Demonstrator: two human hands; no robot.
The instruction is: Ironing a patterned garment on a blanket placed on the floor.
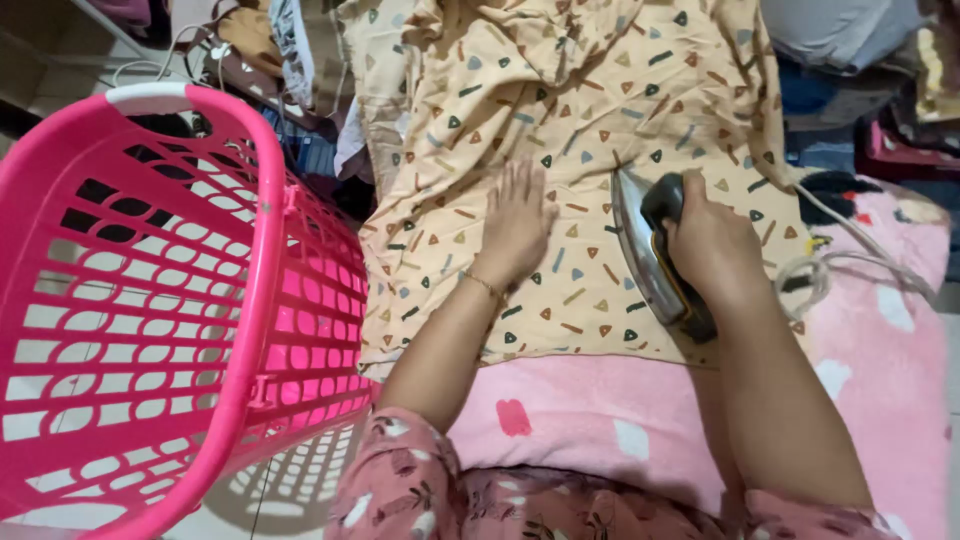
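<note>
- Right hand (712, 243), right of centre frame: fingers wrapped tight around the dark handle of a flat metal clothes iron with a shiny soleplate (655, 250). Iron is tilted, left edge of soleplate showing; whether the plate lies flat on the cloth cannot be told.
- Left hand (515, 222), centre frame: palm down, fingers loosely spread and straight, gripping nothing, pressing on a beige cotton cloth printed with small coloured triangles and dashes (560, 110). Thin bracelet on the wrist.
- Cloth runs from top centre down to mid-frame, spread over a pink fleecy blanket with white and red patches (880, 330). Upper part is heavily creased; the area between the 2 hands looks smoother.
- White cord (830, 262) loops at the right edge of the cloth, just beside the iron.
- Pink slotted plastic laundry basket (150, 300) fills the left of the frame, tipped on its side, touching the cloth's left edge.
- Piled clothing (850, 40) along the top of the frame.
- Judgement on technique: the flat hand should keep the cloth taut and stay apart from the soleplate; strokes should run away from the fingers. Cord loop is best kept clear of the hot plate.
</note>
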